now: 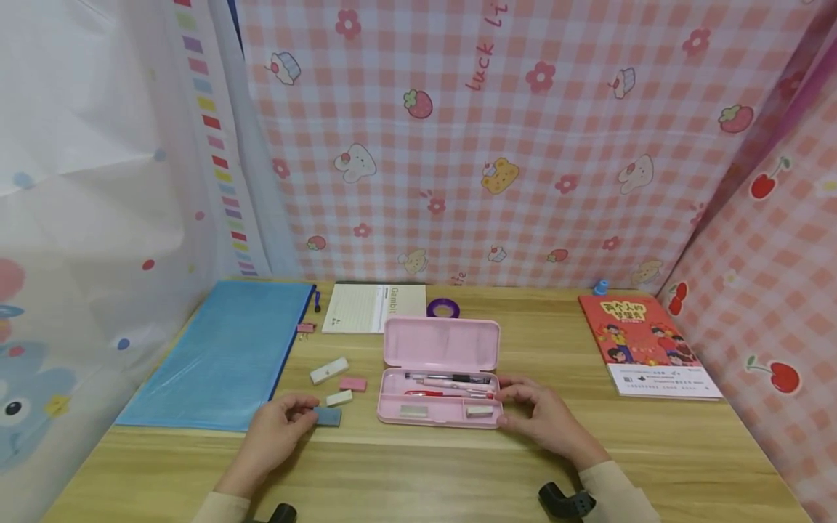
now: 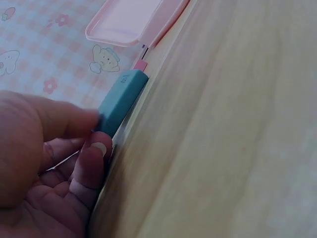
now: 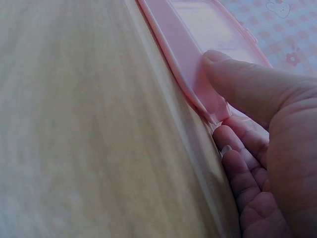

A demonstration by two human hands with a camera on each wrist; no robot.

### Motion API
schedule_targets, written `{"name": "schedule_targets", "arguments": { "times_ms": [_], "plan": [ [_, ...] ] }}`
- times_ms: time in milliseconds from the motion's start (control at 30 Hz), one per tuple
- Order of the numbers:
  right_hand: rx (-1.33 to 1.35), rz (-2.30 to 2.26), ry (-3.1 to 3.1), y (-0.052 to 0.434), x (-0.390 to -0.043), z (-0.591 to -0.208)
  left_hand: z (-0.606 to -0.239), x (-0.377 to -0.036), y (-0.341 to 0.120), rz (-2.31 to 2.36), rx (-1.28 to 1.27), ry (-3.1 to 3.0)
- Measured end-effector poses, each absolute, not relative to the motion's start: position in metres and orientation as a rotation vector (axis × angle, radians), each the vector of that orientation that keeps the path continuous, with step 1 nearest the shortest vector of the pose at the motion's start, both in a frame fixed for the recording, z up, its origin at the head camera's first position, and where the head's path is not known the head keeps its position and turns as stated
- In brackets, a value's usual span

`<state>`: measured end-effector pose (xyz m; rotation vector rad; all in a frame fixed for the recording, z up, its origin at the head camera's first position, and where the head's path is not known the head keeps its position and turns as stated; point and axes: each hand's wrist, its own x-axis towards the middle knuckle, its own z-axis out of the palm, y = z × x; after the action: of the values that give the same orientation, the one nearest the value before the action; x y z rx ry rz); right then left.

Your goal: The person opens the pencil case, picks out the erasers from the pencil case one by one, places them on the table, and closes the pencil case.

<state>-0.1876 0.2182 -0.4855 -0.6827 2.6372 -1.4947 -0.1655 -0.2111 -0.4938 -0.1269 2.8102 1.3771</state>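
My left hand (image 1: 277, 428) pinches one end of a blue-green eraser (image 1: 328, 416) between thumb and fingers, low over the table. In the left wrist view the eraser (image 2: 121, 99) points away from the fingertips. A pink pencil case (image 1: 441, 345) lies with its lid raised. My right hand (image 1: 543, 418) grips its right end; the thumb (image 3: 237, 74) and the fingers close on the corner. Inside are a black pen (image 1: 471, 378), a red pen (image 1: 425, 394) and two pale erasers (image 1: 413, 412) in the front compartment. Beside the left hand lie a white eraser (image 1: 329, 370), a pink eraser (image 1: 353, 384) and a smaller white one (image 1: 339, 398).
A blue folder (image 1: 222, 356) covers the table's left side. Behind the case are a notepad (image 1: 356, 309) and a purple tape roll (image 1: 442, 301). A red book (image 1: 647, 334) lies at the right, near a small blue object (image 1: 601, 288). A pink sharpener-like item (image 1: 306, 328) sits by the folder.
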Motion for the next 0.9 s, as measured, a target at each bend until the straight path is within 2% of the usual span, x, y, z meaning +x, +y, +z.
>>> {"name": "schedule_targets", "arguments": {
  "times_ms": [300, 900],
  "plan": [
    [-0.674, -1.501, 2.628, 0.228, -0.201, -0.511, -0.494, -0.164, -0.213, 1.409, -0.156, 2.729],
    [-0.632, -1.465, 2.658, 0.228, -0.202, -0.512, -0.498, -0.165, -0.209, 1.382, -0.153, 2.800]
  ]
}}
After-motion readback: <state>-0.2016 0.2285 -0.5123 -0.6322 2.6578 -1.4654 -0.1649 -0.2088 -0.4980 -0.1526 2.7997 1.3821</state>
